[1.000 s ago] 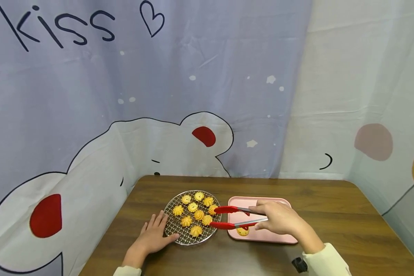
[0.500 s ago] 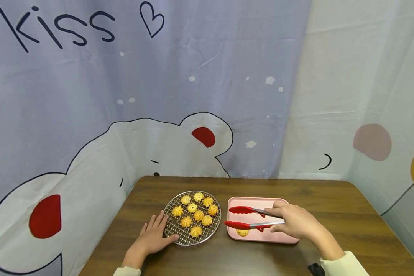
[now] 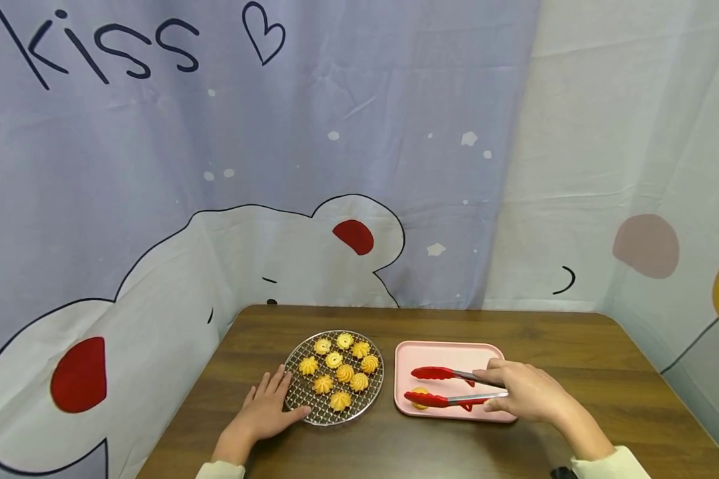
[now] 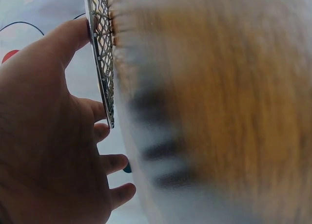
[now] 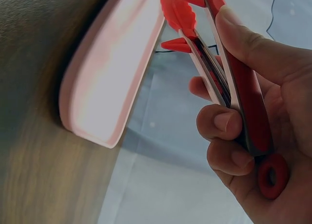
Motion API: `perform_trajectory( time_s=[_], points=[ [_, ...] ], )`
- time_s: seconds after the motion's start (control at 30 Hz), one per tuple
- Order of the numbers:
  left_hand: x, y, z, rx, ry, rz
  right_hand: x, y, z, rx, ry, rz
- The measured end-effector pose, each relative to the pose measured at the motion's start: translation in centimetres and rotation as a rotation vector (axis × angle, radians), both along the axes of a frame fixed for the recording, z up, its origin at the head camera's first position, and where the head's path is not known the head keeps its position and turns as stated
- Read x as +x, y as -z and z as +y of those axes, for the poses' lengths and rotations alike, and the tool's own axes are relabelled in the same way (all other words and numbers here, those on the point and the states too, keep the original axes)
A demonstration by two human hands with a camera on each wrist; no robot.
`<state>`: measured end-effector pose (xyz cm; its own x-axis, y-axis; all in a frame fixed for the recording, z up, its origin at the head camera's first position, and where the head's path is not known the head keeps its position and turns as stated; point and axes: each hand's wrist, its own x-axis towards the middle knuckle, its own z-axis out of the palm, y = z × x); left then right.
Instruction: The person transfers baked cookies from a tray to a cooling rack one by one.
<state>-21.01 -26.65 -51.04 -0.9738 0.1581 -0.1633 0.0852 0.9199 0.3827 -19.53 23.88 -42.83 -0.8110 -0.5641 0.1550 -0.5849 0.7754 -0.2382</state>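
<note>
My left hand (image 3: pixel 263 409) lies with fingers spread at the left edge of a round wire rack (image 3: pixel 359 402), thumb and fingertips touching its rim. Several yellow piped cookies (image 3: pixel 340 401) sit on the mesh. In the left wrist view, the fingers (image 4: pixel 114 163) reach beside the rim without curling round it. My right hand (image 3: pixel 533 392) grips red-tipped tongs (image 3: pixel 434 401), their jaws apart above the pink tray (image 3: pixel 449 356). One cookie (image 3: pixel 420 391) on the tray is partly covered by the nearer tong tip. The right wrist view shows fingers and thumb wrapped round the red handle (image 5: pixel 246 97).
The wooden table (image 3: pixel 389 452) carries rack and tray side by side, with a narrow gap between them. A printed curtain (image 3: pixel 359 133) hangs behind the table and along its sides. A dark object (image 3: pixel 563 473) shows by the right sleeve.
My right hand has drawn the tongs rightward from the rack's edge to above the tray, their jaws staying apart. The left hand, the rack and its cookies have not moved.
</note>
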Motion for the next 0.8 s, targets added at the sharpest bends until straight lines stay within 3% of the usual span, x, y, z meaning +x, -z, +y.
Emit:
perform_trajectory(
  time_s=[0.4, 0.8],
  points=[
    [-0.3, -0.14, 0.08, -0.007, 0.0, 0.002, 0.05, 0.04, 0.62, -0.003, -0.03, -0.002],
    [-0.14, 0.0, -0.1, -0.009, 0.002, -0.009, 0.19, 0.3, 0.11, 0.029, -0.007, -0.027]
  ],
)
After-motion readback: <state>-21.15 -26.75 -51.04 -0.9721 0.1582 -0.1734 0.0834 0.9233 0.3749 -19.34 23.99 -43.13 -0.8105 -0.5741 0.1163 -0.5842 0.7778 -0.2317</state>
